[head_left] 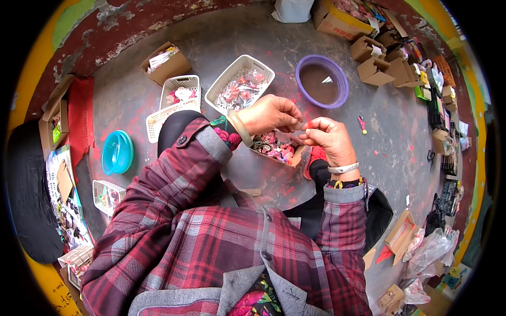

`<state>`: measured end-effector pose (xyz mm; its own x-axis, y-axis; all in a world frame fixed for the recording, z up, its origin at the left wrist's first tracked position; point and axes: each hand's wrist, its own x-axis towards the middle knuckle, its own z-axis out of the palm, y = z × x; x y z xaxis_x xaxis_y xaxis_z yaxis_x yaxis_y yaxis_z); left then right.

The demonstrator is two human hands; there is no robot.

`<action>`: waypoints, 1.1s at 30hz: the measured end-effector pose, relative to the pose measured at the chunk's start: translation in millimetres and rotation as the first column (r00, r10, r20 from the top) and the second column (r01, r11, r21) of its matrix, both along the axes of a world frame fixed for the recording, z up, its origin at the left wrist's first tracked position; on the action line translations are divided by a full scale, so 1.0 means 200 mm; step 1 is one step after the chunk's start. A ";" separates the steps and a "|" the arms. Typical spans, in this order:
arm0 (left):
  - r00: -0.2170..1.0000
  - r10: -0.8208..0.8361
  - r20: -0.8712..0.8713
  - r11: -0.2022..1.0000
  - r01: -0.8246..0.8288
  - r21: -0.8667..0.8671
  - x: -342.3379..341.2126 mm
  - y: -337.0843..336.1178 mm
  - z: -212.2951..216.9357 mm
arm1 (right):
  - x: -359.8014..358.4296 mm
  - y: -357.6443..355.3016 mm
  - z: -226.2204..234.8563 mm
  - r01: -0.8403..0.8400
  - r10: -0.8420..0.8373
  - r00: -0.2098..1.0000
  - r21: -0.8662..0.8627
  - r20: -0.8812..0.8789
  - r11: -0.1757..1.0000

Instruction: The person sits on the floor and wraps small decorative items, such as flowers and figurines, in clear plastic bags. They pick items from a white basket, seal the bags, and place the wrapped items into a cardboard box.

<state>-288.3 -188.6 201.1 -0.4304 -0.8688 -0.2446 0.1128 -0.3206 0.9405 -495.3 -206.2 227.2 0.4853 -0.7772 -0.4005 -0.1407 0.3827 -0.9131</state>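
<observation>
My left hand (270,114) and my right hand (329,138) meet fingertip to fingertip over my lap, pinching one small pale piece (301,126) between them. The piece is too small to identify. Just below the hands lies an open cardboard box (298,156) holding a heap of small pink and dark trinkets (273,147). A pale green bangle sits on my left wrist and a white bangle on my right. Both sleeves are red plaid.
On the grey floor ahead stand a white basket (213,94) of pink pieces, two more white baskets (179,81), a purple basin (322,81), a turquoise bowl (116,152) and many small cardboard boxes (375,70) at the right. A small pair of pliers (362,124) lies nearby.
</observation>
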 end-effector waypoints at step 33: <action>0.900 0.076 0.429 0.980 0.013 -0.201 -0.08 0.02 -0.05 | 0.16 0.07 -0.08 -0.348 -0.243 0.823 -0.794 -0.513 0.498</action>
